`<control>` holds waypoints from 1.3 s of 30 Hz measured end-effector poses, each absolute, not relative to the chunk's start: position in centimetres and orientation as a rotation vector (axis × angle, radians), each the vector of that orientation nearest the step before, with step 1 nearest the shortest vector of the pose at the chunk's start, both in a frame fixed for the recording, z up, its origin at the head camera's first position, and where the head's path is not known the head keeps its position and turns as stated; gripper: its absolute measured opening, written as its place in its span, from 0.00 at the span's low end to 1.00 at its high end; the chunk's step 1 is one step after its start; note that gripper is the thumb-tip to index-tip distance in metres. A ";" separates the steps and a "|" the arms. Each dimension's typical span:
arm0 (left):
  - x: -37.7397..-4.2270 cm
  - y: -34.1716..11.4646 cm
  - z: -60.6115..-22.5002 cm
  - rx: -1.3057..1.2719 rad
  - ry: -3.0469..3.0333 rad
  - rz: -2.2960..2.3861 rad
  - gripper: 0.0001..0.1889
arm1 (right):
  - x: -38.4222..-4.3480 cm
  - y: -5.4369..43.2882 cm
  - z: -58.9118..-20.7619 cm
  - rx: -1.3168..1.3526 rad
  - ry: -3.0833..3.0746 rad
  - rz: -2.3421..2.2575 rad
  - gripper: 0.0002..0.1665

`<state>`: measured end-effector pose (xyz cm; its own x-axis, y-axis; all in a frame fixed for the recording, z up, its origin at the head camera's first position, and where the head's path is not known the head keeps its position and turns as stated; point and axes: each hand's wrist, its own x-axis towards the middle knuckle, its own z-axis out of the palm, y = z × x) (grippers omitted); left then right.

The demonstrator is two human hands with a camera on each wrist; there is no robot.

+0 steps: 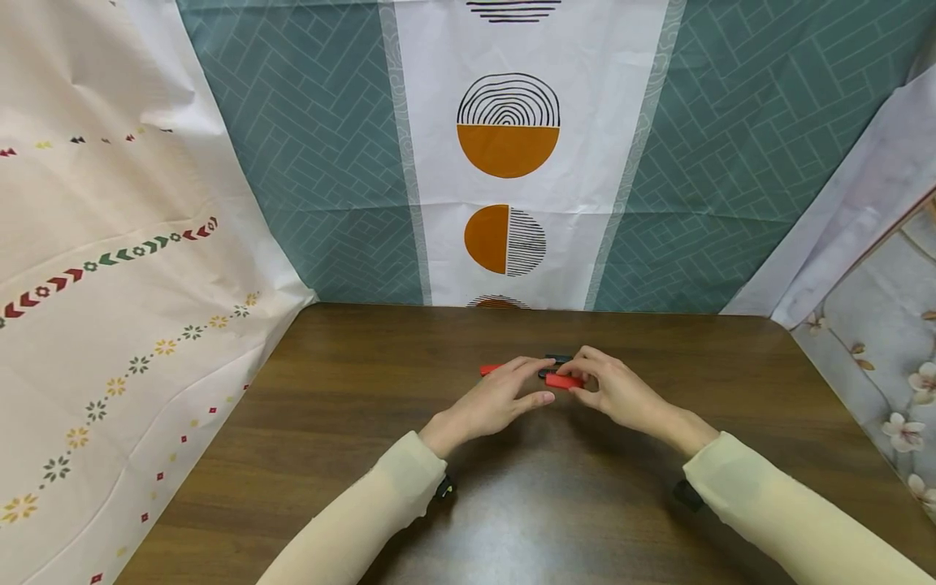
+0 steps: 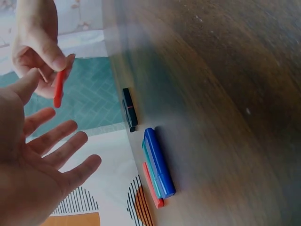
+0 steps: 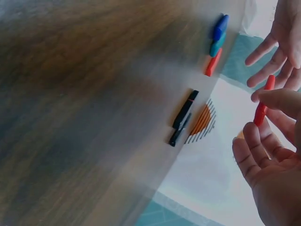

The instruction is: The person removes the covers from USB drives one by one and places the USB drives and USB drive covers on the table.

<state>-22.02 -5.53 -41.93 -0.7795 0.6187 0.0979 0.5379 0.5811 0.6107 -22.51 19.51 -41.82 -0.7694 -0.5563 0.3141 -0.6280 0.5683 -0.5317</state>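
My right hand [image 1: 621,392] pinches a short red marker [image 1: 565,381] between thumb and fingers, raised off the table in both wrist views. My left hand [image 1: 488,404] faces it from the other side, fingers spread and holding nothing; its fingertips come close to the marker's free end. Two slim black pens [image 3: 186,110] lie side by side on the table beyond the hands. To their left rest a blue marker [image 2: 159,162], a green one [image 2: 151,165] and a second red one [image 2: 153,185], close together. In the head view my left hand hides most of that group.
The brown wooden table [image 1: 351,422] ends at a hanging cloth [image 1: 314,162] with green and white panels. A cream patterned cloth [image 1: 124,268] hangs along the left, a flowered one [image 1: 877,366] along the right.
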 end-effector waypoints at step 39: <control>-22.2 -6.9 -41.9 0.889 3.034 1.436 0.15 | -22.8 15.0 -40.9 1.031 -2.317 1.023 0.20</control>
<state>-22.17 -6.87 -41.93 -0.8183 0.3013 0.4896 0.5696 0.5396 0.6200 -22.80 14.98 -40.92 -0.6457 -0.4645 0.6061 -0.7609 0.4586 -0.4591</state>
